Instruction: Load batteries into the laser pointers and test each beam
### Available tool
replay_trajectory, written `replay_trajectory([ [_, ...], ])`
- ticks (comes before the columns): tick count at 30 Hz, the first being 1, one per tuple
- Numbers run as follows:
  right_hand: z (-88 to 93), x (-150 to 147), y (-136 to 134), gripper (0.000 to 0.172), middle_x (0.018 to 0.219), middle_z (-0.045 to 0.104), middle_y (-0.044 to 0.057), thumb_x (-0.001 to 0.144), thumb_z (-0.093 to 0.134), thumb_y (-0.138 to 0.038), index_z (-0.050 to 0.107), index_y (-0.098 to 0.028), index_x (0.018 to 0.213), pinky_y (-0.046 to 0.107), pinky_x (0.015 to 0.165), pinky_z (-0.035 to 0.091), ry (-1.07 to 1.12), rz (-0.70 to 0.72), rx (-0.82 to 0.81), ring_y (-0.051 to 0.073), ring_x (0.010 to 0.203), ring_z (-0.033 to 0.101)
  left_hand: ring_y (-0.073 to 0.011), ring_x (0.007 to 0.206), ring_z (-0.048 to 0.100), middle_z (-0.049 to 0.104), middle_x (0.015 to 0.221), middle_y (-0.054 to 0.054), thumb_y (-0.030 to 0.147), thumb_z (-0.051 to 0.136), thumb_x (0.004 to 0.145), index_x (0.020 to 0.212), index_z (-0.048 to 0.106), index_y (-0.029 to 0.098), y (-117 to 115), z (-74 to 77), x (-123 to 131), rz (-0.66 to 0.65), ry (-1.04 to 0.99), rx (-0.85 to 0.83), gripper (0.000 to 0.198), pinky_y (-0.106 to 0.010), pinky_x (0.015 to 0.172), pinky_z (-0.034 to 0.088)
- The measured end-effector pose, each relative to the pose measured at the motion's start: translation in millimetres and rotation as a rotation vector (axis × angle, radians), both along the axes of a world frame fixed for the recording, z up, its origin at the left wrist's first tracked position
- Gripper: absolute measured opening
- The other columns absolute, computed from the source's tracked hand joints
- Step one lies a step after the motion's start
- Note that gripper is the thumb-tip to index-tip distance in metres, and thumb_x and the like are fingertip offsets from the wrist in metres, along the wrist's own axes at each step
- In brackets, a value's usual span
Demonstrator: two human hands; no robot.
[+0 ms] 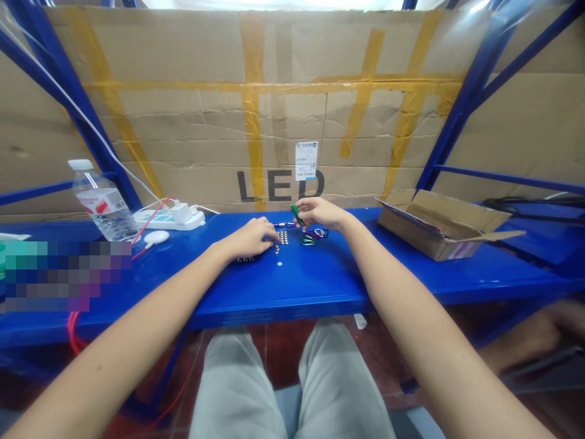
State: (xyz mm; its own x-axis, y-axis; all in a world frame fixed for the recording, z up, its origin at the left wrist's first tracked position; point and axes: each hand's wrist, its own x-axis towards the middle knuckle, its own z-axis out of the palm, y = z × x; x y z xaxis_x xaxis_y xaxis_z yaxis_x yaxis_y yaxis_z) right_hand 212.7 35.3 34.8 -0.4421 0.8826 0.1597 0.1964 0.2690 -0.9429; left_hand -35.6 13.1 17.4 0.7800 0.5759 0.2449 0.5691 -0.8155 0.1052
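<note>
My right hand (pixel 320 212) is raised a little above the table with a small green piece (pixel 297 214) pinched between thumb and fingers; its exact kind is unclear. Below it lie carabiners, among them a green carabiner (pixel 308 241) and a purple carabiner (pixel 315 233). My left hand (pixel 253 238) rests palm down, fingers apart, their tips beside rows of small silvery discs (pixel 284 236). Partly under that hand is a dark strip holding more small round pieces (pixel 244 259). A thin purple rod-like thing (pixel 284 225) lies behind the discs.
On the blue table (pixel 274 299) stand a water bottle (pixel 103 204) and a white power strip (pixel 194 219) at the left. An open cardboard box (pixel 434 228) sits at the right. A large cardboard sheet (pixel 192 122) closes the back. Another person's limb (pixel 525 341) shows at lower right.
</note>
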Motion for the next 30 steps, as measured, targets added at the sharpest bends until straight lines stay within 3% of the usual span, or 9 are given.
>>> replay_trajectory([
  [6,-1.5,-2,-1,0.02,0.08,0.067,0.004,0.076,0.068,-0.007,0.056,-0.017,0.09,0.028,0.066,0.056,0.01,0.048,-0.01,0.016,0.073,0.068,-0.0251,0.103,0.05,0.071,0.105,-0.006,0.025,0.057,0.09,0.097,0.077,0.025,2,-4.3,3,-0.004,0.058,0.031,0.021,-0.04,0.094,0.035],
  [14,0.2,-6,-4,0.022,0.078,0.069,0.004,0.073,0.073,-0.008,0.056,-0.016,0.084,0.028,0.067,0.058,-0.037,0.091,-0.025,0.015,0.071,0.067,-0.0243,0.103,0.051,0.071,0.093,-0.003,0.023,0.066,0.081,0.082,0.072,0.022,-3,3.7,4,0.085,0.011,-0.074,0.006,-0.037,0.093,0.035],
  [19,-0.4,-7,-3,0.027,0.076,0.068,0.003,0.07,0.078,-0.011,0.055,-0.017,0.084,0.027,0.066,0.058,-0.045,0.094,-0.036,0.015,0.07,0.067,-0.0242,0.109,0.053,0.075,0.099,0.0,0.024,0.066,0.081,0.081,0.074,0.025,-5,7.2,3,0.045,0.026,-0.116,0.009,-0.042,0.101,0.03],
  [24,-2.9,-6,-1,0.029,0.077,0.069,0.003,0.068,0.08,-0.012,0.057,-0.017,0.086,0.029,0.067,0.058,-0.027,0.135,-0.04,0.016,0.074,0.067,-0.0231,0.102,0.057,0.073,0.094,-0.002,0.023,0.066,0.081,0.082,0.076,0.025,-4,5.1,1,0.05,0.023,-0.088,0.011,-0.042,0.099,0.034],
  [27,-4.7,-5,2,0.027,0.08,0.069,0.003,0.067,0.076,-0.009,0.06,-0.017,0.087,0.028,0.07,0.057,-0.018,0.168,-0.001,0.016,0.077,0.066,-0.022,0.096,0.059,0.072,0.09,-0.003,0.021,0.066,0.081,0.08,0.075,0.023,-3,5.6,1,0.044,-0.117,0.014,0.01,-0.04,0.094,0.04],
  [30,-6.4,-6,6,0.026,0.083,0.07,0.002,0.065,0.071,-0.005,0.065,-0.017,0.087,0.026,0.072,0.055,-0.038,0.166,0.065,0.014,0.08,0.065,-0.02,0.089,0.059,0.074,0.086,-0.003,0.02,0.064,0.085,0.081,0.074,0.021,-4,7.7,3,-0.014,-0.383,0.188,0.01,-0.037,0.088,0.046],
])
